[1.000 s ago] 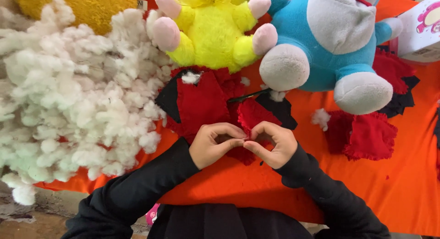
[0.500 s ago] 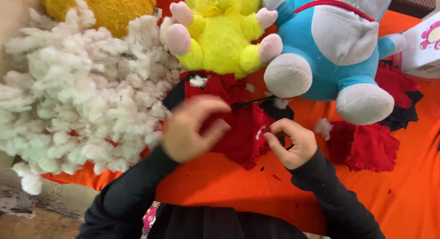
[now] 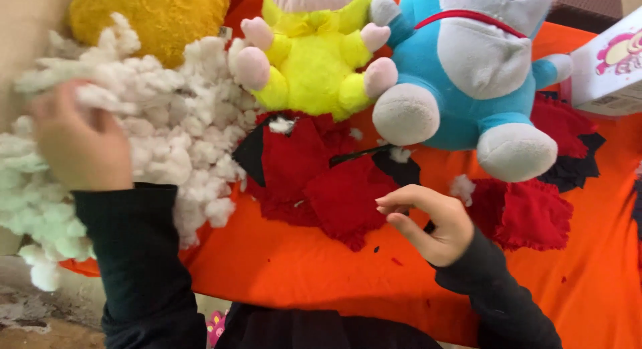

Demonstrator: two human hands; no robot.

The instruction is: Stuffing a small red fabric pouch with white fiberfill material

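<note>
My left hand [image 3: 81,145] reaches into the big pile of white stuffing fibre [image 3: 167,128] at the left, fingers closing on a tuft of it. My right hand [image 3: 428,218] hovers over the orange cloth [image 3: 321,269], fingers curled, its fingertips touching the edge of a small red and black fabric piece [image 3: 341,195] that lies flat in the middle. I cannot tell whether that hand pinches the fabric or only rests against it.
A yellow plush toy [image 3: 311,61] and a blue and white plush toy [image 3: 468,68] sit at the back. An orange-yellow plush [image 3: 147,18] is at top left. More red and black fabric scraps [image 3: 528,212] lie right. A white box [image 3: 612,71] stands far right.
My left hand let go of the red fabric piece and swung left into the stuffing pile. My right hand stayed by the fabric and opened a little.
</note>
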